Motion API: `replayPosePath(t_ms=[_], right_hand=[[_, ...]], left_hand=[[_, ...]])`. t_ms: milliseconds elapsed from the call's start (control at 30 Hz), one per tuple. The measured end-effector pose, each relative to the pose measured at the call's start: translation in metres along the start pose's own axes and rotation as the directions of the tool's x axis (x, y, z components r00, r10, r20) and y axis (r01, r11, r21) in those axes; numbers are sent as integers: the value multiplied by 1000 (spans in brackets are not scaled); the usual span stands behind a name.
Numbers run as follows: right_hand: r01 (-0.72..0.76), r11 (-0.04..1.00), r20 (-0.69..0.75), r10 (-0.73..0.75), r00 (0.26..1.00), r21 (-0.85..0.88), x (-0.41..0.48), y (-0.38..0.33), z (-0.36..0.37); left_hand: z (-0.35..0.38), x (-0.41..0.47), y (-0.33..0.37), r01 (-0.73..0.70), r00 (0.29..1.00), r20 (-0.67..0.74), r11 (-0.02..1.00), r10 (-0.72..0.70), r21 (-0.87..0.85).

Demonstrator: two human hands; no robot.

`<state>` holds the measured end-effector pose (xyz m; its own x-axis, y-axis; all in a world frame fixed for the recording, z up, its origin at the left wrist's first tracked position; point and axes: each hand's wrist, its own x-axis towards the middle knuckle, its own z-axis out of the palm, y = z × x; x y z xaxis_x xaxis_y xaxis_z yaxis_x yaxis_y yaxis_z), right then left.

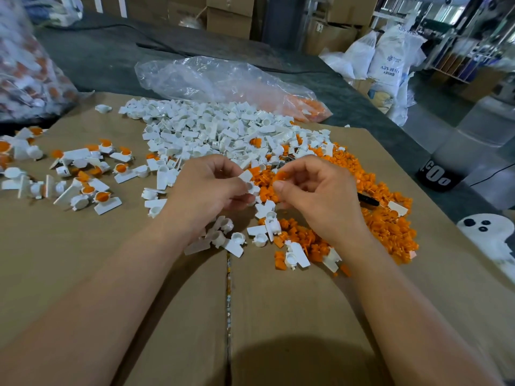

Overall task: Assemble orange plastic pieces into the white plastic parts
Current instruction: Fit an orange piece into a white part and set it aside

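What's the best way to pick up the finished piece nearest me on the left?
Pinch the finished piece by its flat white tab, likely from the near side: the tab points toward bare cardboard, while neighbours crowd its orange-filled cup.

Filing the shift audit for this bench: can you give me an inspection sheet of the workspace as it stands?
Surface: flattened cardboard over a dark table.
Job's things: white parts pile; orange pieces pile beside it; assembled units at left.
Clutter: clear plastic bag behind the piles; filled bag far left; small black object.
Hands: left hand holds a white part; right hand pinches an orange piece.
Cables: black cable across the dark table.
Surroundings: cardboard boxes, white sacks.
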<state>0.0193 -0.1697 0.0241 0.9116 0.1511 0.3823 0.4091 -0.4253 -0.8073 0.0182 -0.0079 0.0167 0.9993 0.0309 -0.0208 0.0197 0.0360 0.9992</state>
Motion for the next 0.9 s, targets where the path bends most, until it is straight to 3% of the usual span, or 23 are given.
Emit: replayPosePath(t_ms=[167, 500, 700, 900], right_hand=[[36, 996, -2, -36, 999, 80, -4, -4, 11], [31, 999, -95, -29, 995, 23, -3, 1, 16], [30, 997, -95, -37, 995, -73, -1, 4, 13], [117, 948, -80, -147, 986, -296, -1, 5, 11]], left_hand=[[2, -1, 0, -44, 999, 31, 999, 45, -25], [1, 0, 1, 12, 996, 89, 985, 3, -169], [-1, -1, 1, -7, 991, 131, 975, 36, -220], [1, -3, -2, -27, 982, 177, 983, 59, -179]])
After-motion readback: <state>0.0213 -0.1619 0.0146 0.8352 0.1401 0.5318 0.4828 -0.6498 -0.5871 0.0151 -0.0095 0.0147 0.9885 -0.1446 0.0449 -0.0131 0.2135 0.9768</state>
